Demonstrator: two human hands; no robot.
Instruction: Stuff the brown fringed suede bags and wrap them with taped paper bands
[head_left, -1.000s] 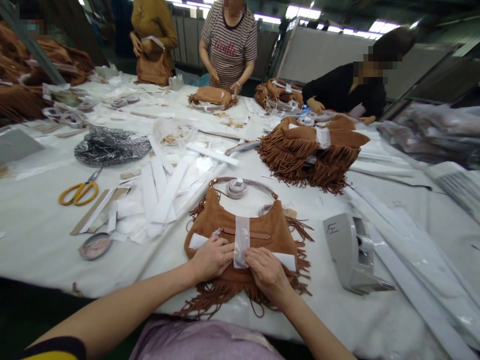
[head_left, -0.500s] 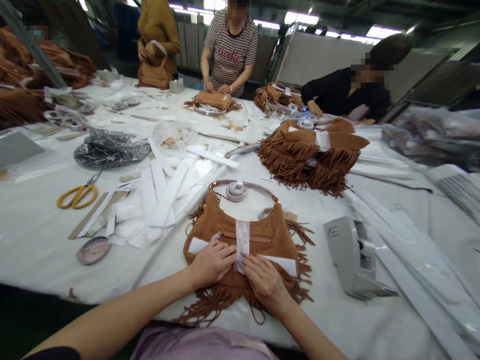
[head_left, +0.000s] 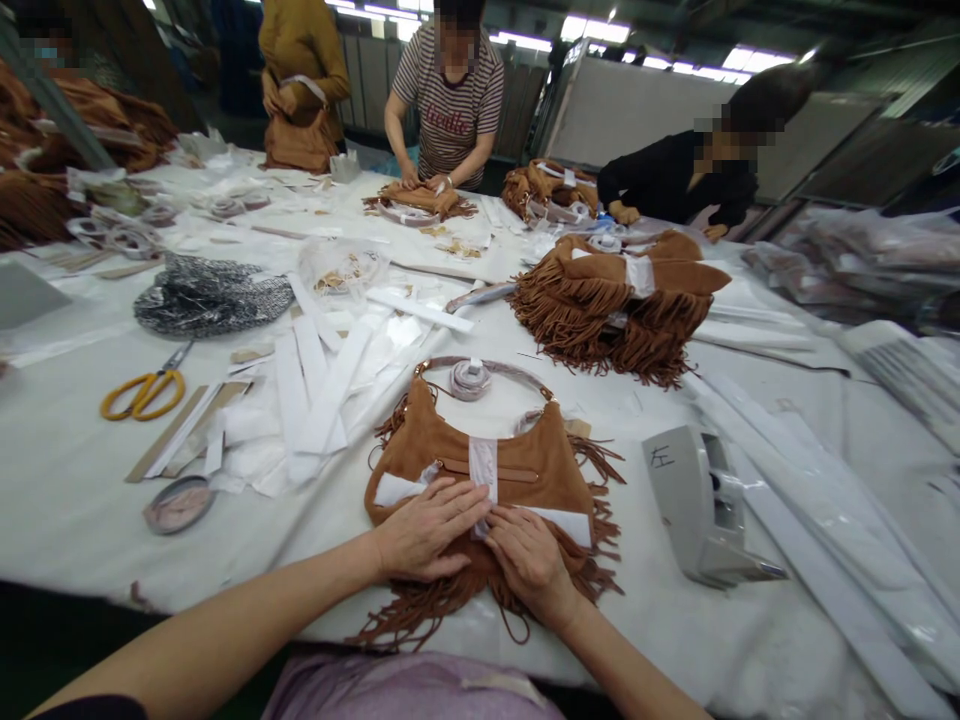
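A brown suede fringed bag (head_left: 525, 470) lies flat on the white table (head_left: 67, 490) right in front of me, strap curled above it. A clear tape strip (head_left: 483, 465) runs down its middle, crossing a white paper band (head_left: 559, 522). My left hand (head_left: 424, 530) lies flat on the bag, fingers stretched toward the strip's lower end. Beside it, my right hand (head_left: 531, 562) presses on the bag with its fingertips at the strip's bottom edge. Neither hand grips anything.
A grey tape dispenser (head_left: 697, 505) stands right of the bag. Several white paper strips (head_left: 315, 395), yellow scissors (head_left: 144, 390) and a tape roll (head_left: 178, 503) lie to the left. A stack of fringed bags (head_left: 619, 300) sits behind. Three other people work at the far side.
My left hand has spread flatter and slid right over the strip's lower end. The right hand shifted slightly down, still at the strip's bottom.
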